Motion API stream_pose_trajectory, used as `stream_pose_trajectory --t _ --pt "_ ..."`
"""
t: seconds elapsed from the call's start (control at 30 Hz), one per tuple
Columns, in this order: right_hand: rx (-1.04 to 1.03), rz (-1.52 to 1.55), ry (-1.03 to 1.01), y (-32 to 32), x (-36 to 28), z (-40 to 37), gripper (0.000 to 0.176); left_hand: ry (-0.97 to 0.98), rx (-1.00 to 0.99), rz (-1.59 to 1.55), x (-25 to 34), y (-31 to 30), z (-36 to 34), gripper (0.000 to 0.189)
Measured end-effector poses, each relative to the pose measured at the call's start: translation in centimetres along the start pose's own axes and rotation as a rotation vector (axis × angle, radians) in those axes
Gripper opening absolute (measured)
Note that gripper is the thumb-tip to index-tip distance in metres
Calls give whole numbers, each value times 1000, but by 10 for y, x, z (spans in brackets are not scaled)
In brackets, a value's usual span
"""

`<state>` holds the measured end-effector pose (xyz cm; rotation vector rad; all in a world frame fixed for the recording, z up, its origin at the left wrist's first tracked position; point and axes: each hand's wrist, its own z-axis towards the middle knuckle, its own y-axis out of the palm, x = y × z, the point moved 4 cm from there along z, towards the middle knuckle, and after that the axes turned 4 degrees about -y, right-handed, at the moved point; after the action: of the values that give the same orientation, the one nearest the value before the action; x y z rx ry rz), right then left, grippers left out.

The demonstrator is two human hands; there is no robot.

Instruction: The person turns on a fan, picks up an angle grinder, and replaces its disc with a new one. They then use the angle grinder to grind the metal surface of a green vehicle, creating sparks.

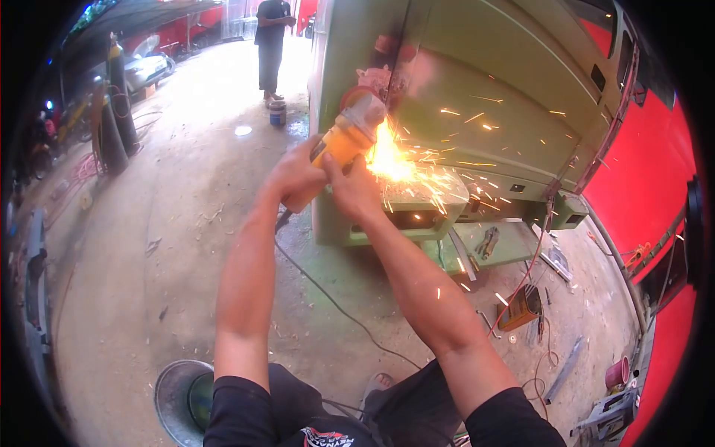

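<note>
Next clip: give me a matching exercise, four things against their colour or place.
1 grinder
2 panel
3 cup
4 bucket

A pink, far lower right
B green, showered by sparks
C yellow, held in left hand and right hand
D at the feet of the standing person

Pairs: 1-C, 2-B, 3-A, 4-D.

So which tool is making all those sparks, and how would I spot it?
Find the big green vehicle filling the upper right. At its lower left corner the left hand and right hand both grip the grinder. It has a yellow body and sparks spraying from its head, while the other tools lie loose, in nobody's hands.
</note>
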<state>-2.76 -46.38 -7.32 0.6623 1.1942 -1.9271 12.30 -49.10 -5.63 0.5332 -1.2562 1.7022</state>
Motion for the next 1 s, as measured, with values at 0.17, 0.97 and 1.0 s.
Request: stream_pose_trajectory --t 0.17,0.97,1.0 --pt "6 21 -13 0 -6 0 71 -17 -24 -67 3 -3 3 80" --pt "-15 -38 -8 2 -5 1 77 0 -28 32 16 -12 -1 78" --pt "-26 -35 9 1 -5 -1 77 -1 -23 32 15 -12 0 78"
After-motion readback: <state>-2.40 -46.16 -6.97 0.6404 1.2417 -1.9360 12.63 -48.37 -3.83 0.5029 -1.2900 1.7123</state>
